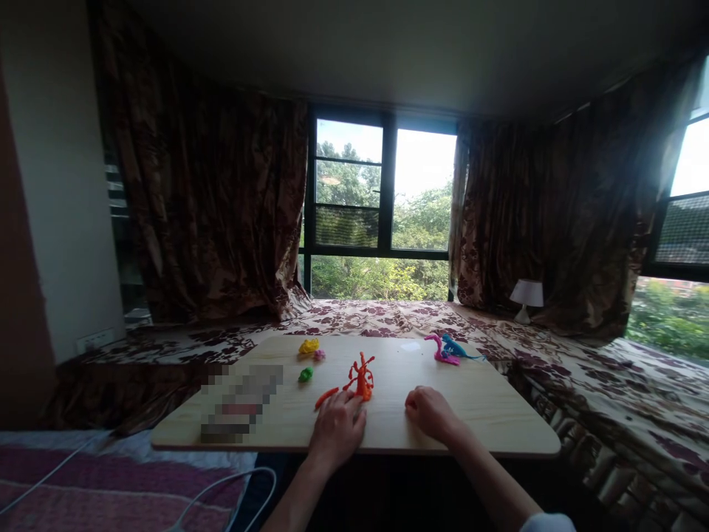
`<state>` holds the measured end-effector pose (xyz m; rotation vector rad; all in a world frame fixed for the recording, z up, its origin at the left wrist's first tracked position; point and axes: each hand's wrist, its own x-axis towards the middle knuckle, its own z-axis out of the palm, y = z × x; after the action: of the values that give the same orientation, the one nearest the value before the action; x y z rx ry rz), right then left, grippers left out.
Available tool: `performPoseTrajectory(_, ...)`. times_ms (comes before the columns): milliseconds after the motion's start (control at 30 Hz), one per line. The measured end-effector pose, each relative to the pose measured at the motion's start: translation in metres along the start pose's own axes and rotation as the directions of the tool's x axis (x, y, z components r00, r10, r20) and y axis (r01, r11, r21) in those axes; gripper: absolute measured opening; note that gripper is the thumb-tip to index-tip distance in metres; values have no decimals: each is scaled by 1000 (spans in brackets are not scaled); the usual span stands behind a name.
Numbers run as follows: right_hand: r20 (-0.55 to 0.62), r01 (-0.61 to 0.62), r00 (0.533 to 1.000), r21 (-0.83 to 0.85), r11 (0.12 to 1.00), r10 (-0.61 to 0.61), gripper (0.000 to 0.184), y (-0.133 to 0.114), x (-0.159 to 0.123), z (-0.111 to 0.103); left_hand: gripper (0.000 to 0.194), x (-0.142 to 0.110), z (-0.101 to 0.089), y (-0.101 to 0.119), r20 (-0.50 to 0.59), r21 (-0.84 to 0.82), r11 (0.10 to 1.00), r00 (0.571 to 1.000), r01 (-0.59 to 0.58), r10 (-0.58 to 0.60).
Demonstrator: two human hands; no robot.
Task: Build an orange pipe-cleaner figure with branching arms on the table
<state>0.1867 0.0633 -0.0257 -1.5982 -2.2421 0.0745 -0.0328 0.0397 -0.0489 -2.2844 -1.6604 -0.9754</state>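
A red-orange modelling clay figure [362,378] with thin, branching arms stands near the middle of the table. My left hand [339,423] lies at its foot, fingers bent against the base and partly hiding it. Just left of those fingers is an orange clay roll [326,398]. To the right, my right hand [430,411] is closed above the tabletop, with a small bit of orange clay [408,403] showing at its fingertips. How much clay is inside that hand is hidden.
On the light wooden table [481,414] lie yellow clay [309,346], pink clay [320,355], green clay [305,374], a magenta clay piece [444,358] and a blue clay piece [454,346]. A blurred-out item [244,403] lies left. A small lamp [527,293] stands beyond the table.
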Motion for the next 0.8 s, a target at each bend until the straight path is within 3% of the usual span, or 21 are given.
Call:
performPoseTrajectory(133, 67, -24, 998, 33, 999, 22, 19, 1, 19, -3, 30, 0, 1, -1, 1, -2, 1000, 1000, 7, -7)
performPoseTrajectory(267, 49, -56, 997, 19, 998, 55, 19, 12, 26, -1, 29, 1, 1, -1, -7, -5, 1000, 1000, 7, -7)
performPoseTrajectory(633, -69, -103, 993, -82, 991, 98, 19, 24, 15, 2, 30, 0, 1, 0, -7, 0, 1000, 1000, 10, -10)
performPoseTrajectory(800, -107, -124, 988, -126, 984, 110, 23, 28, -5, 1, 30, 0, 1, 0, -7, -1, 1000, 1000, 14, -14)
